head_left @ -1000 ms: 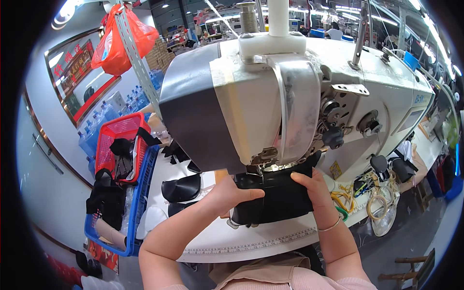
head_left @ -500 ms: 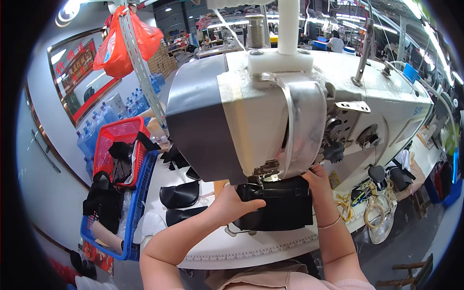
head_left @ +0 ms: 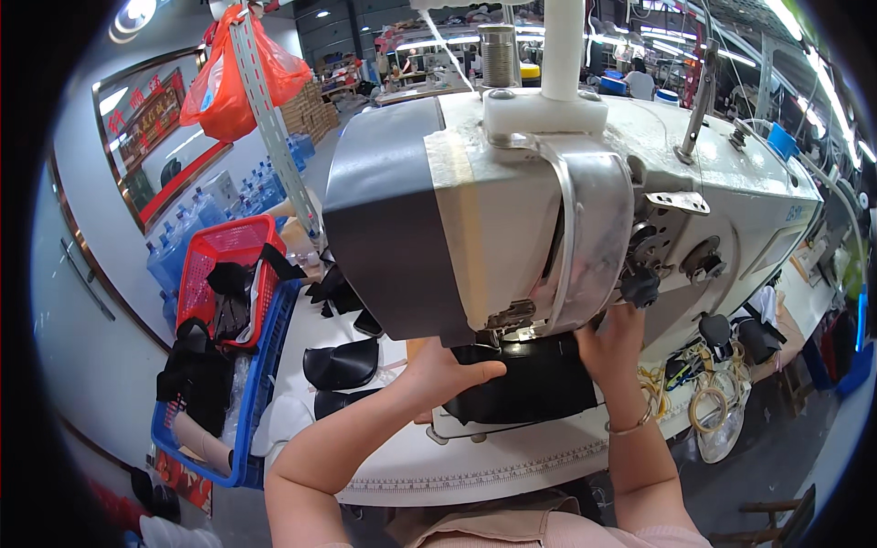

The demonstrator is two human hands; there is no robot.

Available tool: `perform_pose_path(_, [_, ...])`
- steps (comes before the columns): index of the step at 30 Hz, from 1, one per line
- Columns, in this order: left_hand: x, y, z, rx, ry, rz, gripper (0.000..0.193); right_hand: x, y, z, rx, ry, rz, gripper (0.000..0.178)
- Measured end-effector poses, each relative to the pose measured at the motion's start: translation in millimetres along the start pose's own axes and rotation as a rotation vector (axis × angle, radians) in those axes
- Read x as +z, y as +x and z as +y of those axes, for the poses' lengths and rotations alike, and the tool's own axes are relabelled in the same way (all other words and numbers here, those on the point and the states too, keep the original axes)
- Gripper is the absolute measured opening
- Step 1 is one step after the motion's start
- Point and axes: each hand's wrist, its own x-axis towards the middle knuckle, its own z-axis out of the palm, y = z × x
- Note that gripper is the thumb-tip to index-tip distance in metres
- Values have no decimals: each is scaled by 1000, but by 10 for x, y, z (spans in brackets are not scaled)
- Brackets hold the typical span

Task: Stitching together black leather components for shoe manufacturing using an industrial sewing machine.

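Note:
A black leather piece [head_left: 523, 384] lies under the needle area of a white and grey sewing machine [head_left: 512, 219], on its white bed. My left hand [head_left: 443, 373] grips the piece's left side, thumb on top and the other fingers mostly hidden. At the right edge my right hand [head_left: 612, 342] holds it, with some fingertips hidden beneath the machine head. The presser foot area [head_left: 512, 321] is just above the piece's far edge; whether the foot touches it, I cannot tell. Rounded black leather pieces [head_left: 340, 363] lie on the table left of my left wrist.
On the left, a red basket [head_left: 196, 274] with black pieces sits on a blue crate [head_left: 245, 438]. Looped cords and rings [head_left: 708, 406] lie right of my right forearm. A curved measuring scale [head_left: 484, 482] runs along the table's front edge. An orange-red bag [head_left: 242, 91] hangs upper left.
The leather piece has turned or folded; a smooth bulging face now shows where a flat banded panel was. My right hand has shifted its hold along the right edge. The view has moved slightly.

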Motion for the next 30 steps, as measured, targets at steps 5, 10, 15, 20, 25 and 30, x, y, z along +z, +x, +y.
perform_pose_path(5, [4, 21, -62, 33, -106, -96, 54, -154, -76, -14, 556, 1050, -486, 15])
perform_pose_path(10, [8, 17, -38, -27, -87, -121, 53, -110, -131, -94, 1070, 1391, -231, 27])
perform_pose_path(15, [-4, -20, 64, -81, -79, -115, 54, -99, -30, -54, 844, 1362, -494, 34])
perform_pose_path(20, [-27, 7, 64, -252, -114, -120, 52, -57, 67, -7, 839, 1289, -513, 32])
perform_pose_path(25, [-4, 135, -120, 76, -57, -42, 53, 40, 123, 19, 801, 1260, -399, 32])
perform_pose_path(30, [7, 155, -233, 62, -41, -13, 53, 77, 41, 90, 781, 1220, -407, 31])
